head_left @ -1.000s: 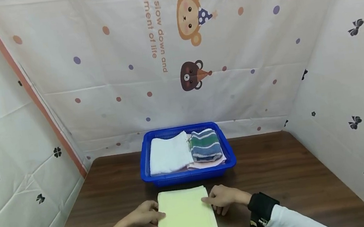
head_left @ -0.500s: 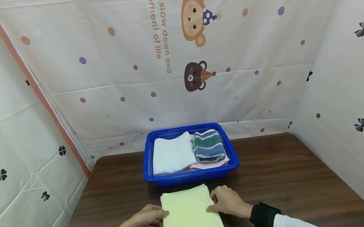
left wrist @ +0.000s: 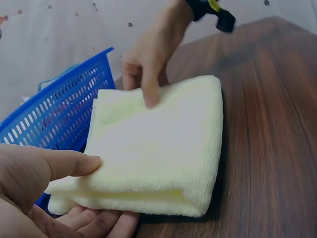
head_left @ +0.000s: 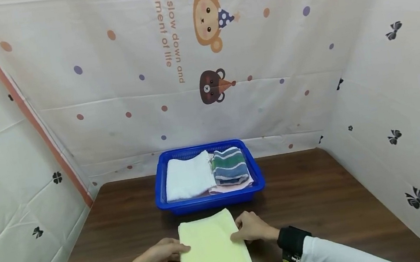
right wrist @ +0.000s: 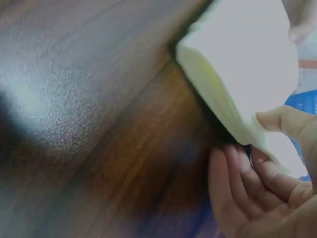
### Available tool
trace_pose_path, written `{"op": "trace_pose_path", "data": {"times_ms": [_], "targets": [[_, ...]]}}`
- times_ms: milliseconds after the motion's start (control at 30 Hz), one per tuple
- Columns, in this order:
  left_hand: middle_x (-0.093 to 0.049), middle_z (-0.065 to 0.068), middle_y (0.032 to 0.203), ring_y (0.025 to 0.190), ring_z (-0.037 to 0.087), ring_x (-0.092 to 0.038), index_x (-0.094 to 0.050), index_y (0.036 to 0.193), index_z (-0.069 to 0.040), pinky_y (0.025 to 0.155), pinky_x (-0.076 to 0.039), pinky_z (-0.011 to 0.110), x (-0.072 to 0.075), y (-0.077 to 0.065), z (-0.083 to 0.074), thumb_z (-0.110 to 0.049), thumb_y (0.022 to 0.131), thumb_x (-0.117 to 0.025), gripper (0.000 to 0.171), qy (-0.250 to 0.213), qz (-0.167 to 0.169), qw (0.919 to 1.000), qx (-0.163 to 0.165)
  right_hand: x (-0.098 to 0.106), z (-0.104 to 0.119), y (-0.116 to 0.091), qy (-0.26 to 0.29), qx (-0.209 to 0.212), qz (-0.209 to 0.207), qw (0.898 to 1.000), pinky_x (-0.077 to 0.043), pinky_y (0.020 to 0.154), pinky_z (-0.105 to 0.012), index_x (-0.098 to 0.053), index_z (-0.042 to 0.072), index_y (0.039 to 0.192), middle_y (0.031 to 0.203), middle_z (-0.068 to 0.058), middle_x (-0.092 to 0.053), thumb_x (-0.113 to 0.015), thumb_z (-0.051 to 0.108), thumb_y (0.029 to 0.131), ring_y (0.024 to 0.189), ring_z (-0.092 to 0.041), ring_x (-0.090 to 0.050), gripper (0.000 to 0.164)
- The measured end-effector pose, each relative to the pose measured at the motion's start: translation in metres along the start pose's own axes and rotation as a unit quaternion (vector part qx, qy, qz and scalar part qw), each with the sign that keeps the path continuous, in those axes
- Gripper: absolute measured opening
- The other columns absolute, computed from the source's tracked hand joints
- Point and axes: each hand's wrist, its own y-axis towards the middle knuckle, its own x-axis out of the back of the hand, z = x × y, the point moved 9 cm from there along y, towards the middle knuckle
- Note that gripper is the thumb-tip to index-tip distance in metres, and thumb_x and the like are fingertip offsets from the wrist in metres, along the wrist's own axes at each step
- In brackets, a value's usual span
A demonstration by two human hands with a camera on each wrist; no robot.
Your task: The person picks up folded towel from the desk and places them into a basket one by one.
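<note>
A folded pale yellow towel (head_left: 213,249) lies between the two hands, in front of the blue basket. Its layers show along the near edge in the left wrist view, where the towel (left wrist: 153,144) looks slightly raised off the wood. My left hand (head_left: 162,257) grips its left edge, thumb on top; in the left wrist view the fingers (left wrist: 101,225) are underneath. On the opposite edge my right hand (head_left: 254,228) pinches the towel, its thumb (right wrist: 282,119) on top and the other fingers at the side and below. Part of the right fingers is hidden in the head view.
Behind the towel stands a blue plastic basket (head_left: 211,201) holding a white folded towel (head_left: 188,177), a striped green-and-blue towel (head_left: 231,166) and a pinkish cloth (head_left: 231,188). A brown wooden table (head_left: 321,204) carries everything. Printed cloth walls (head_left: 130,92) enclose its back and sides.
My right hand has shifted its hold, its fingers now round the towel's right edge. The towel has turned slightly, its far right corner farther away. The head view has swayed; the basket stays put.
</note>
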Motion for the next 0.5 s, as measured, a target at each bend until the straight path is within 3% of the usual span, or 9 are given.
{"op": "trace_pose_path", "data": {"times_ms": [67, 133, 233, 300, 333, 400, 500], "targets": [[-0.075, 0.007, 0.096, 0.086, 0.016, -0.070, -0.063, 0.112, 0.005, 0.084, -0.061, 0.037, 0.002, -0.001, 0.000, -0.021, 0.093, -0.073, 0.034, 0.009, -0.004, 0.9999, -0.007, -0.001, -0.004, -0.003, 0.053, -0.041, 0.019, 0.998, -0.059, 0.055, -0.030, -0.060, 0.008, 0.070, 0.061, 0.003, -0.057, -0.076, 0.014, 0.086, 0.054, -0.008, -0.059, 0.023], [-0.075, 0.006, 0.094, 0.084, 0.015, -0.071, -0.066, 0.109, 0.003, 0.082, -0.062, 0.036, 0.004, -0.001, 0.000, -0.021, 0.093, -0.073, 0.030, 0.017, -0.009, 0.9997, -0.013, -0.003, -0.012, -0.006, 0.118, -0.091, 0.039, 0.988, -0.063, 0.062, -0.034, -0.067, 0.003, 0.082, 0.073, -0.003, -0.066, -0.073, 0.015, 0.091, 0.061, -0.011, -0.065, 0.016], [-0.076, 0.007, 0.095, 0.084, 0.015, -0.072, -0.067, 0.107, 0.003, 0.081, -0.062, 0.036, 0.005, 0.001, -0.001, -0.023, 0.094, -0.072, 0.029, 0.022, -0.015, 0.9995, -0.016, -0.005, -0.024, -0.010, 0.188, -0.148, 0.049, 0.970, -0.063, 0.067, -0.030, -0.072, -0.002, 0.101, 0.090, -0.009, -0.074, -0.071, 0.020, 0.095, 0.066, -0.011, -0.069, 0.023], [-0.076, 0.008, 0.097, 0.086, 0.016, -0.072, -0.065, 0.111, 0.004, 0.081, -0.062, 0.036, 0.003, 0.002, -0.002, -0.025, 0.095, -0.071, 0.033, 0.023, -0.013, 0.9995, -0.016, -0.007, -0.029, -0.010, 0.219, -0.174, 0.048, 0.959, -0.061, 0.067, -0.024, -0.074, -0.001, 0.105, 0.095, -0.007, -0.074, -0.072, 0.024, 0.095, 0.066, -0.008, -0.068, 0.027], [-0.076, 0.008, 0.099, 0.087, 0.016, -0.072, -0.064, 0.116, 0.005, 0.081, -0.062, 0.037, 0.001, 0.003, -0.002, -0.025, 0.096, -0.071, 0.037, 0.024, -0.008, 0.9995, -0.017, -0.009, -0.032, -0.009, 0.230, -0.183, 0.049, 0.955, -0.060, 0.066, -0.022, -0.075, 0.001, 0.101, 0.093, -0.005, -0.073, -0.072, 0.025, 0.095, 0.065, -0.007, -0.066, 0.025], [-0.075, 0.009, 0.103, 0.089, 0.019, -0.072, -0.058, 0.128, 0.006, 0.081, -0.062, 0.039, -0.003, 0.004, -0.003, -0.026, 0.097, -0.070, 0.046, 0.027, 0.004, 0.9994, -0.021, -0.012, -0.032, -0.007, 0.234, -0.182, 0.051, 0.954, -0.059, 0.066, -0.020, -0.075, 0.005, 0.092, 0.089, -0.001, -0.072, -0.073, 0.027, 0.095, 0.066, -0.005, -0.065, 0.022], [-0.072, 0.012, 0.106, 0.089, 0.022, -0.072, -0.048, 0.136, 0.007, 0.079, -0.062, 0.041, -0.007, 0.003, -0.006, -0.025, 0.098, -0.069, 0.053, 0.029, 0.005, 0.9992, -0.028, -0.015, -0.028, -0.005, 0.217, -0.151, 0.059, 0.963, -0.061, 0.071, -0.027, -0.074, 0.006, 0.091, 0.084, 0.003, -0.071, -0.067, 0.027, 0.099, 0.070, -0.006, -0.065, 0.024]]}}
